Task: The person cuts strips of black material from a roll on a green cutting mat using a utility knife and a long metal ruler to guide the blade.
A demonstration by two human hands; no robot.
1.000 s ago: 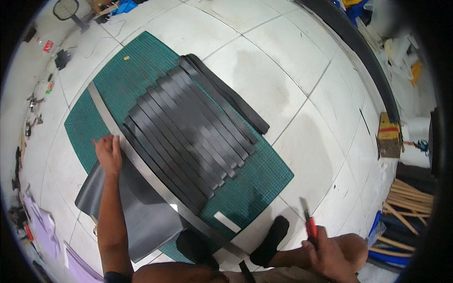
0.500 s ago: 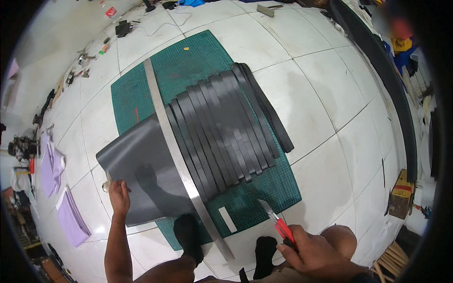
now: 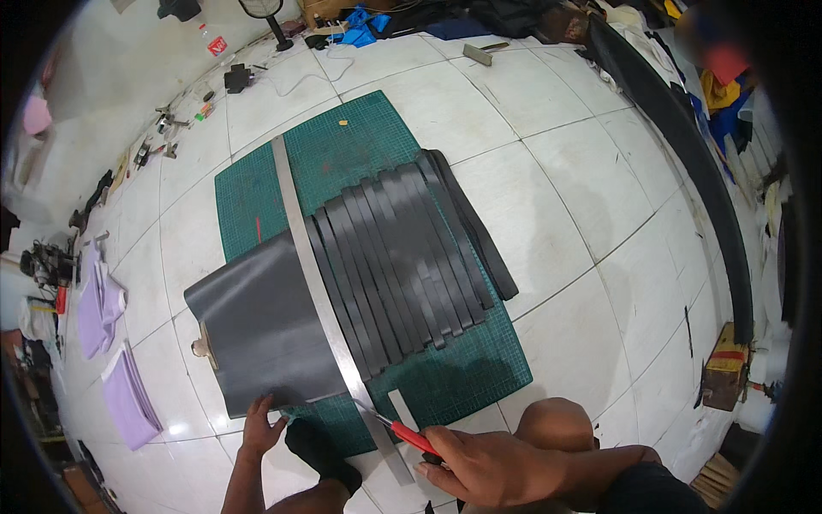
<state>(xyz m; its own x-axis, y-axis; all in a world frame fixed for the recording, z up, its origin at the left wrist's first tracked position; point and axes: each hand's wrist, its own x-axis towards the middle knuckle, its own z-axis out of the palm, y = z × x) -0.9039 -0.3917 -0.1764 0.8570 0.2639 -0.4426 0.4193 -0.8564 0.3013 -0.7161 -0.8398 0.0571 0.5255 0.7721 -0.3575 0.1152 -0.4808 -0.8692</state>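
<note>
My right hand grips a red utility knife, its blade close to the near part of a long metal ruler. At the near left corner of a smooth dark grey sheet, my left hand rests with its fingers apart on the edge. A metal clip bites the sheet's left edge. The ruler lies across the sheet and the green cutting mat. To its right, several dark grey strips lie side by side. A short pale strip lies near the knife.
White floor tiles surround the mat. Folded lilac cloth lies at the left. A long black roll stretches down the right side, above a wooden block. Near the back lie a dark adapter and a small block-shaped tool.
My left hand has left the clip and come down to the sheet's near edge. My right hand has brought the knife left to the ruler. The view has tilted upward.
</note>
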